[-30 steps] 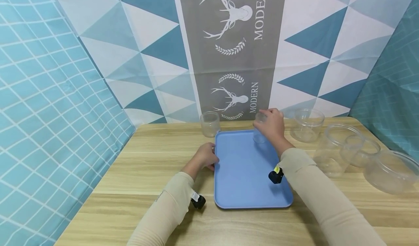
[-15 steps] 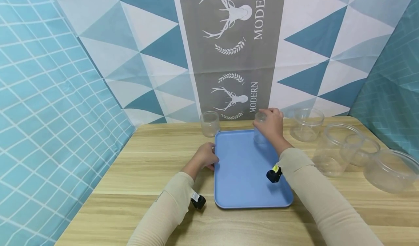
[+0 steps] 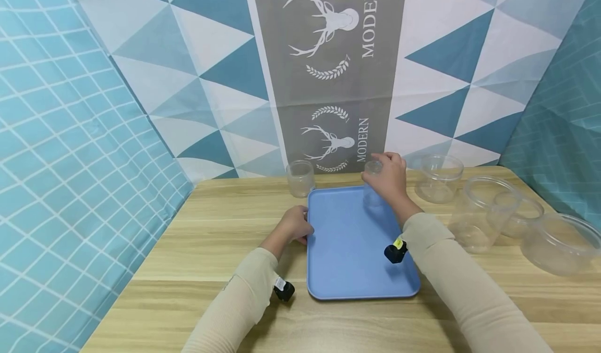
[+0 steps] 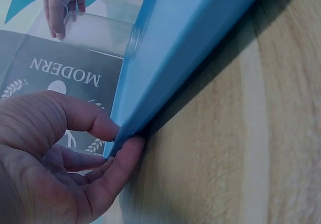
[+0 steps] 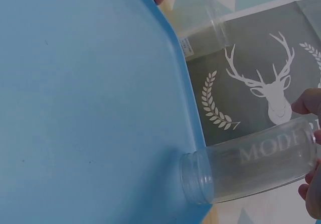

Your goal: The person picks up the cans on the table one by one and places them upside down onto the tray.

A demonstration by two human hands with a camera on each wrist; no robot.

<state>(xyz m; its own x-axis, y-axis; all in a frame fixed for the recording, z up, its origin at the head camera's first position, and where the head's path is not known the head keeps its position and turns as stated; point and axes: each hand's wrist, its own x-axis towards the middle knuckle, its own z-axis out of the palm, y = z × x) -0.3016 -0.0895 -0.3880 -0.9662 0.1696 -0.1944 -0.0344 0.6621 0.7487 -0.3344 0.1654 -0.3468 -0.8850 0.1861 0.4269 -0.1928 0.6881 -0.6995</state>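
Note:
A light blue rectangular tray lies on the wooden table. My left hand pinches its left rim between thumb and fingers, plain in the left wrist view, where the tray edge sits between the fingertips. On the tray's back right part stands a tall, narrow clear jar, upright. My right hand holds this jar by its top end. In the right wrist view the jar has its ridged end down at the tray, and only the fingertips of that hand show at the right edge.
A short clear cup stands just beyond the tray's back left corner. To the right are a clear bowl-like container, a tall clear container, a smaller one and a wide one. A patterned cloth backs the table.
Nearly nothing has moved. Both hands keep their holds on the tray and the jar; the head view has shifted only slightly.

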